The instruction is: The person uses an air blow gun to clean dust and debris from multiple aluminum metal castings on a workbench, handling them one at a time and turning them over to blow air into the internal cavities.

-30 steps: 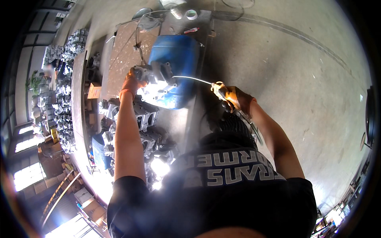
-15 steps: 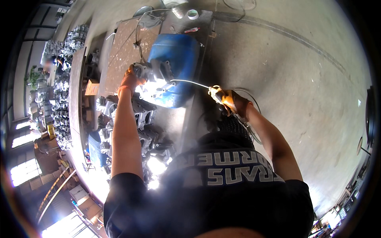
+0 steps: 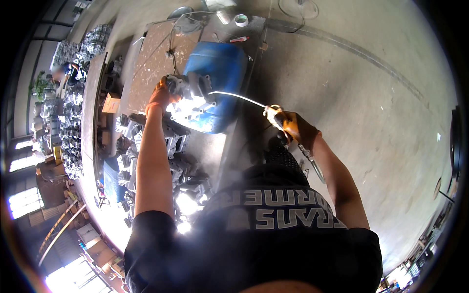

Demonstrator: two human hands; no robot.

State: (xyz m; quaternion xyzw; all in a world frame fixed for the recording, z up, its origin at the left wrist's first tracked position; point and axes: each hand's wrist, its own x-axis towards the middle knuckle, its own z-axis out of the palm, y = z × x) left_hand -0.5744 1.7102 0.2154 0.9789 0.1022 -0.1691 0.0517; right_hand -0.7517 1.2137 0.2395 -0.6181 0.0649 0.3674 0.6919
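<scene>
A grey cast-metal housing [image 3: 198, 88] rests on a blue plastic drum [image 3: 227, 61] lying on the table; strong glare washes out its lower part. My left hand [image 3: 159, 96], in an orange glove, is closed around the housing's left end. In my right hand [image 3: 299, 130], also gloved, is an air blow gun [image 3: 274, 115], with fingers wrapped about its body. Its long, thin, bent nozzle tube [image 3: 239, 96] reaches left, and the tip is close to the housing's right side; whether they touch I cannot tell. A hose [image 3: 312, 165] trails from the gun beneath my right forearm.
Several similar castings [image 3: 178, 168] are heaped beside my left forearm. Tape [image 3: 241, 20] and a red-and-white tube [image 3: 239, 39] lie at the table's far end. Left stand a cardboard box [image 3: 111, 103] and stacked castings [image 3: 73, 127], with another person [image 3: 72, 73] near them.
My right hand and the blow gun have shifted slightly right, and the nozzle tip sits a little higher against the housing. My left hand keeps its hold on the housing.
</scene>
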